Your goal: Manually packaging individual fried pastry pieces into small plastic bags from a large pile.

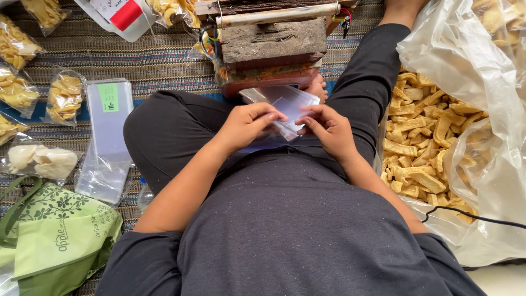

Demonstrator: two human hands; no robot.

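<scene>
While seated cross-legged on striped woven mat point(159, 60), working over lap: left hand point(245, 125) and right hand point(329, 130) both pinched shut on small clear plastic bags point(285, 107), thumbs and fingertips clamped on bag edges from opp. sides, hands near each other but not touching. Bags held just above lap, directly in front of wooden sealing device point(274, 46) w/ metal bar and coloured wires. To person's right: large clear sack point(482, 82) lying open, filled w/ yellow rectangular crackers point(419, 142); black cable across its lower edge. To person's left on mat: flat stack of empty clear bags w/ green label point(107, 126), several small filled cracker packets point(64, 98) along far left, one packet of pale white crackers point(41, 160), green cloth bag point(55, 230) at lower left corner. Whether top bag is opened or flat: cannot tell.
</scene>
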